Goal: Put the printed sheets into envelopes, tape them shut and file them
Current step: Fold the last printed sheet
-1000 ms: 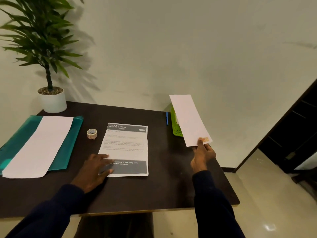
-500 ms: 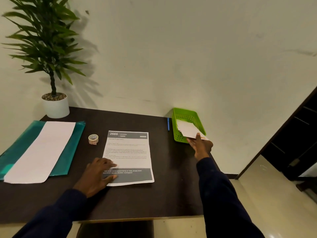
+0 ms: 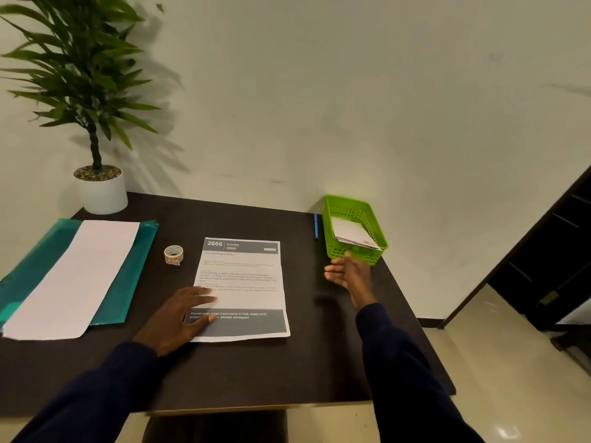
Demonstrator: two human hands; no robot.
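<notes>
Diff vs 0.5 s back: envelope (image 3: 350, 233) released. Now lying tilted inside the green basket (image 3: 351, 255), right of the printed sheet (image 3: 243, 282) and level with its top edge. One second back: same envelope held up in the air, pinched at its near end.

Right hand (image 3: 350, 274): pulled back out of the basket, empty, fingers straight and loosely together, edge-on. Sitting right of the sheet, just short of the basket's near wall. Can't tell whether the fingertips touch the plastic.

Left hand (image 3: 179, 318): no change. Flat on the sheet's lower-left part, fingers spread and straight, pressing it onto the table (image 3: 319, 362), gripping nothing.

Sheet: same spot, lying flat, header "2666 KITCHEN" at the far end, grey band at the near end.

Everything else unmoved, placed off the sheet:
- tape roll (image 3: 173, 254) just left of the top-left corner, not touching
- teal folder (image 3: 41, 254) well to the left, long white envelope (image 3: 73, 276) lying on top of it
- blue pen (image 3: 316, 227) right of the top-right corner, tight beside the basket's left wall
- potted plant (image 3: 99, 190) far left and beyond
</notes>
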